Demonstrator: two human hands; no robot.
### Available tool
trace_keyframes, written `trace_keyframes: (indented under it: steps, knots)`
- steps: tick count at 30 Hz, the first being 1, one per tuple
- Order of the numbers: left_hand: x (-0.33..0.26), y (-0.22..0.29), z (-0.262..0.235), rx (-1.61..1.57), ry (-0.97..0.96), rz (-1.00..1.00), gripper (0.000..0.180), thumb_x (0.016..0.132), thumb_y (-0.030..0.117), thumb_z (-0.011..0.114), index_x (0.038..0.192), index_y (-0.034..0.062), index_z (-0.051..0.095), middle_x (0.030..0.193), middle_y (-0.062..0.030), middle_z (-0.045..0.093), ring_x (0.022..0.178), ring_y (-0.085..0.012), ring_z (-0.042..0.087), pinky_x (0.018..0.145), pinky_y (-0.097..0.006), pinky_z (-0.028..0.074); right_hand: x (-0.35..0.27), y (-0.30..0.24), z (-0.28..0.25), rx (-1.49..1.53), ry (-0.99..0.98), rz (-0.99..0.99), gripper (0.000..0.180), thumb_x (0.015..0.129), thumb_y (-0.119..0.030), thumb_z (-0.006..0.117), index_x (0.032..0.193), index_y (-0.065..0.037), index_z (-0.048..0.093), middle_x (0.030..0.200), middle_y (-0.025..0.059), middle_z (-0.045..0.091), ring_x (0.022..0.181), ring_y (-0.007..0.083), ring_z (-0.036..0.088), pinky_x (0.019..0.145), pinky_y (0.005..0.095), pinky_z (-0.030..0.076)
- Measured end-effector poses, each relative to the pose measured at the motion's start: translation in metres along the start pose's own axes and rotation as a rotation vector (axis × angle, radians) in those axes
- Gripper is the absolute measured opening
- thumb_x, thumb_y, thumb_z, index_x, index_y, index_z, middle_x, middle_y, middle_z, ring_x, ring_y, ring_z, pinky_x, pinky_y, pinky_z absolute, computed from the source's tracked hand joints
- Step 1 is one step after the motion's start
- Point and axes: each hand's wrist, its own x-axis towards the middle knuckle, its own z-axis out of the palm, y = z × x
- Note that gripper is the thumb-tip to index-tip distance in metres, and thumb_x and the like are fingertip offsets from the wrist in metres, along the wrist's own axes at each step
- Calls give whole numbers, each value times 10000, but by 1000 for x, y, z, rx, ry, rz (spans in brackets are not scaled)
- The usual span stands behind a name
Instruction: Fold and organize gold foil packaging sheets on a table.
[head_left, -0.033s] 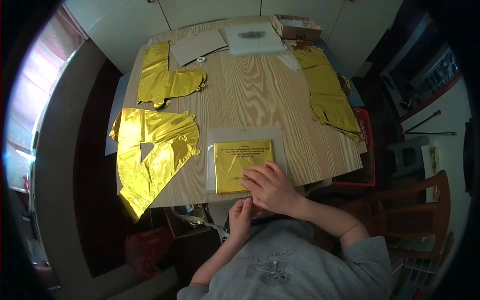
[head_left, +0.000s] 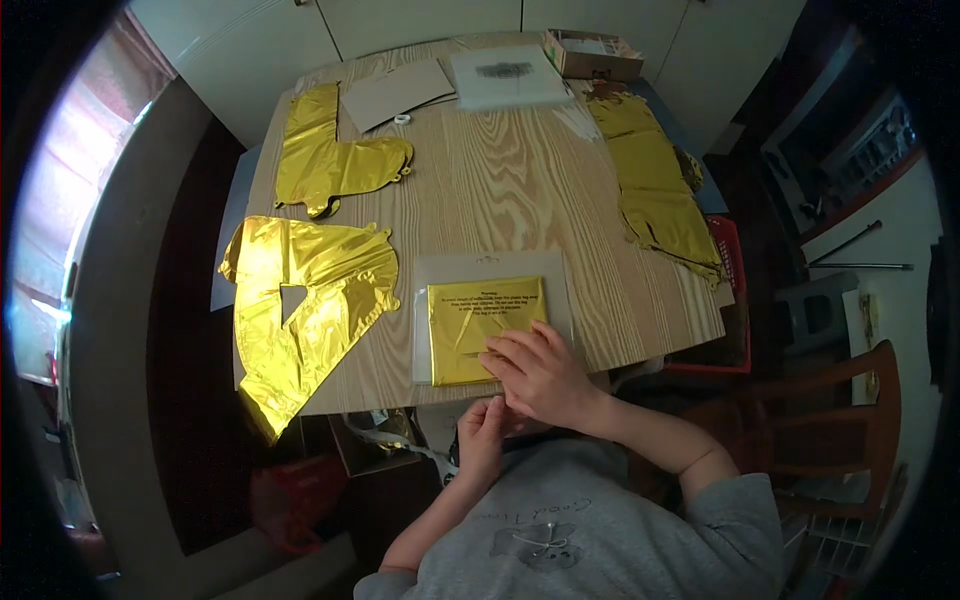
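Observation:
In front of me at the table's near edge lies a clear plastic bag (head_left: 421,330) with a hang hole at its far end. Inside it is a flat, folded gold foil balloon (head_left: 455,340), with small dark print showing over it. My right hand (head_left: 545,378) rests on the bag's lower right part, its fingers stretched out over the gold foil. My left hand (head_left: 482,432) is just below the table edge, thumb and fingers pinched together close under the right hand. Whatever lies between those fingertips is too small or hidden to make out.
Flat gold foil balloons lie about the wooden table (head_left: 480,190): one with a cut-out (head_left: 345,265), an angled one (head_left: 315,155), and more foil (head_left: 655,180) at right. Cardboard sheets (head_left: 395,92), a white tape roll (head_left: 402,119) and an open box (head_left: 595,55) sit farther back.

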Motion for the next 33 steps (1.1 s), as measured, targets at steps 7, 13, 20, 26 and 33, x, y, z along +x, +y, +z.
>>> trace_keyframes:
  steps: [7,13,20,26,33]
  knots:
    - [-1,8,3,9,-17,-29,284,1001,262,500,971,8,624,873,-77,679,773,-127,652,688,-256,528,2,1,2,-9,16,45,429,751,-212,675,1153,-77,615,1223,76,549,1176,246,489,1046,472,336]
    - [-5,13,1,123,-39,-33,292,1003,256,494,1013,-3,629,917,-74,687,832,-148,666,711,-265,524,3,6,6,-9,25,32,392,776,-258,674,1118,-74,621,1186,73,562,1167,231,486,1042,452,339]
    - [-11,44,-11,383,-308,-265,266,979,212,537,1061,-17,642,890,-70,697,804,-121,655,694,-254,518,12,11,9,-151,89,-75,269,769,-223,662,997,-81,641,1035,44,640,1016,214,601,910,390,476]
    - [17,176,-8,1003,-350,205,224,897,125,627,1080,-1,662,835,-98,705,735,-118,657,689,-276,527,21,34,3,-248,85,-99,260,760,-197,661,992,-81,644,1010,45,645,979,203,620,844,353,511]
    - [231,261,-1,1783,85,858,202,865,176,599,1004,62,692,942,-135,669,829,-321,655,726,-410,521,24,57,-4,-324,47,-240,161,742,-154,626,887,-84,622,850,15,623,823,159,631,670,263,512]
